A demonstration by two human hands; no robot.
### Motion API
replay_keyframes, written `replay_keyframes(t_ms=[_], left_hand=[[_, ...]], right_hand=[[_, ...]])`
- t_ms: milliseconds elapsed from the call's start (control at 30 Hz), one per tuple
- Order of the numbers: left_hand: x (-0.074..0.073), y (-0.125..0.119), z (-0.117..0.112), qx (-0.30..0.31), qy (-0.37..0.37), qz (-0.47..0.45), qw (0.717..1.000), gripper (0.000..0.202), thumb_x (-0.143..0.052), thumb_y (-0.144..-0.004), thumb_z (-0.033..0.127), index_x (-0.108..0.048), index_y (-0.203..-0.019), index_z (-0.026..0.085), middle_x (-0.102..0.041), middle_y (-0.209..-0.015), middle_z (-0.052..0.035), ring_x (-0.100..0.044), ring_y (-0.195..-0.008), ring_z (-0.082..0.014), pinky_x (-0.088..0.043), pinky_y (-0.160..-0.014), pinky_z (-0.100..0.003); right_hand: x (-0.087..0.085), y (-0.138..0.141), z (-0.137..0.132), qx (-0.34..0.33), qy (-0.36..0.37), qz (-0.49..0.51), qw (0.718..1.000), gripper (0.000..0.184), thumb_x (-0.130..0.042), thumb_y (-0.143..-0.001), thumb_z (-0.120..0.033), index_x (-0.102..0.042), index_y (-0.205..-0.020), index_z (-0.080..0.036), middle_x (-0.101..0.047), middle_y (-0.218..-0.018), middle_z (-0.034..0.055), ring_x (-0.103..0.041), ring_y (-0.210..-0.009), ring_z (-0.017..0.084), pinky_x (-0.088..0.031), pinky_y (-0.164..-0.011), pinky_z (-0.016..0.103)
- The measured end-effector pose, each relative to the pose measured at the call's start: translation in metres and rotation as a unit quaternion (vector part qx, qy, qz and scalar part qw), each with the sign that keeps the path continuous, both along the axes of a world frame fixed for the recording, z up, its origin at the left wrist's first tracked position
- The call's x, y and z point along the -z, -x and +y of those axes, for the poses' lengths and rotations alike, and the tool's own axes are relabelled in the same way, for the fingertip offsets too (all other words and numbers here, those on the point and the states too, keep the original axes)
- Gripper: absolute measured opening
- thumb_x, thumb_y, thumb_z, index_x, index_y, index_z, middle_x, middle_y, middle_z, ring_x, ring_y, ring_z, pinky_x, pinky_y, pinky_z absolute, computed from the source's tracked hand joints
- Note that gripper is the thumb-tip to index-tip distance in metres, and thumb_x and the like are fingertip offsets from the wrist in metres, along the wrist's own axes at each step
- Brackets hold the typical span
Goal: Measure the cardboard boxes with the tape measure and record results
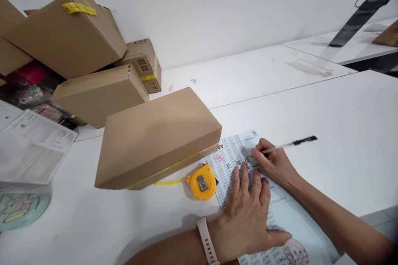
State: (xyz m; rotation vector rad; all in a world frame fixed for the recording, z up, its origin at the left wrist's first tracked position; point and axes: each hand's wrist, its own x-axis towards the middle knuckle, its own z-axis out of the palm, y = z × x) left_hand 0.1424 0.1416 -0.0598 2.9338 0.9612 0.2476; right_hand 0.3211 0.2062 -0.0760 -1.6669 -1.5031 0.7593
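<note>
1. Paper (234, 147) lay on the surface (326, 132) under the left hand (245, 211), spread flat and gripping nothing, seemingly to steady it
2. Pen (289, 145) sat pinched low in the curled fingers of the right hand (276, 163), probably for control
3. Pen tip was hard to make out; the left hand covered some print, and the paper's near edge was cut off

The one camera sits on my head, facing forward and down over the bench (326, 132), close enough that my left hand (247, 215) and right hand (276, 163) fill the near side; a wall (217, 8) backs the far side.
</note>
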Motion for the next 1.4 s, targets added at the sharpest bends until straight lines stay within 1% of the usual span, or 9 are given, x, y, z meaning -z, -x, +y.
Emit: replay_keyframes(t_ms=[133,233,433,633,800,967,1200,1300,1400], left_hand=[[0.0015,-0.0009,-0.0009,-0.002,-0.002,-0.005,1.000,0.099,-0.019,-0.095,0.078,-0.035,-0.152,-0.001,-0.036,-0.160,-0.0255,-0.021,-0.152,-0.0470,-0.014,-0.123,-0.055],[0.0025,-0.0007,-0.0013,-0.004,-0.006,-0.006,1.000,0.099,-0.022,-0.095,0.078,-0.034,-0.152,-0.001,-0.035,-0.161,-0.0255,-0.021,-0.152,-0.0466,-0.014,-0.124,-0.055],[0.0025,-0.0009,-0.0024,-0.005,-0.003,-0.013,1.000,0.099,-0.024,-0.094,0.080,-0.037,-0.151,0.000,-0.036,-0.160,-0.0257,-0.021,-0.152,-0.0471,-0.013,-0.123,-0.055],[0.0025,-0.0013,-0.0018,-0.004,-0.006,-0.009,1.000,0.099,-0.023,-0.094,0.079,-0.035,-0.152,0.000,-0.036,-0.161,-0.0257,-0.020,-0.152,-0.0467,-0.010,-0.123,-0.055],[0.0030,-0.0014,-0.0020,-0.007,-0.015,-0.007,1.000,0.098,-0.025,-0.094,0.079,-0.036,-0.152,0.000,-0.036,-0.161,-0.0250,-0.020,-0.152,-0.0465,-0.008,-0.123,-0.055],[0.0018,-0.0011,-0.0016,-0.007,-0.016,-0.003,1.000,0.099,-0.021,-0.094,0.079,-0.036,-0.152,0.000,-0.037,-0.160,-0.0257,-0.022,-0.152,-0.0466,-0.006,-0.123,-0.054],[0.0015,-0.0007,-0.0026,-0.003,-0.008,-0.001,1.000,0.098,-0.022,-0.095,0.079,-0.036,-0.152,0.000,-0.036,-0.160,-0.0252,-0.021,-0.152,-0.0467,-0.010,-0.123,-0.055],[0.0023,-0.0003,-0.0024,-0.006,-0.004,-0.008,1.000,0.099,-0.024,-0.094,0.079,-0.035,-0.152,0.000,-0.034,-0.161,-0.0249,-0.019,-0.153,-0.0460,-0.011,-0.124,-0.055],[0.0003,-0.0010,-0.0011,-0.007,0.010,-0.012,1.000,0.099,-0.027,-0.094,0.079,-0.036,-0.152,0.000,-0.035,-0.161,-0.0247,-0.019,-0.153,-0.0460,-0.014,-0.125,-0.055]], right_hand=[[-0.0002,-0.0001,0.0003,-0.008,0.010,0.000,1.000,0.027,-0.056,-0.088,-0.031,-0.041,-0.066,-0.025,-0.040,-0.057,-0.0061,-0.035,-0.053,0.012,-0.031,-0.049,0.028],[-0.0011,0.0005,0.0008,-0.001,0.011,-0.005,1.000,0.026,-0.056,-0.087,-0.030,-0.041,-0.066,-0.025,-0.040,-0.057,-0.0061,-0.035,-0.053,0.012,-0.030,-0.049,0.028],[-0.0022,0.0003,0.0004,0.014,0.008,0.001,1.000,0.026,-0.056,-0.087,-0.030,-0.040,-0.066,-0.025,-0.040,-0.058,-0.0056,-0.035,-0.054,0.012,-0.030,-0.050,0.028],[-0.0030,-0.0003,0.0005,0.007,0.006,-0.009,1.000,0.027,-0.056,-0.086,-0.028,-0.040,-0.065,-0.025,-0.040,-0.057,-0.0057,-0.035,-0.053,0.012,-0.030,-0.049,0.028],[-0.0038,-0.0004,0.0005,0.015,0.005,-0.010,1.000,0.027,-0.056,-0.086,-0.028,-0.039,-0.066,-0.025,-0.039,-0.056,-0.0060,-0.034,-0.053,0.012,-0.029,-0.049,0.028],[-0.0022,-0.0004,0.0008,0.007,-0.001,-0.012,1.000,0.026,-0.056,-0.087,-0.028,-0.041,-0.066,-0.025,-0.041,-0.057,-0.0057,-0.035,-0.053,0.012,-0.030,-0.050,0.028],[-0.0047,0.0010,0.0002,0.011,0.004,-0.008,1.000,0.027,-0.057,-0.085,-0.029,-0.040,-0.065,-0.025,-0.038,-0.056,-0.0062,-0.035,-0.053,0.012,-0.029,-0.049,0.028],[-0.0039,0.0010,0.0002,0.011,0.006,-0.001,1.000,0.027,-0.057,-0.087,-0.031,-0.041,-0.066,-0.025,-0.040,-0.057,-0.0058,-0.035,-0.053,0.012,-0.030,-0.049,0.029],[-0.0030,-0.0018,0.0010,0.018,-0.015,0.001,1.000,0.028,-0.056,-0.091,-0.036,-0.042,-0.069,-0.025,-0.042,-0.059,-0.0046,-0.037,-0.053,0.013,-0.031,-0.049,0.029]])
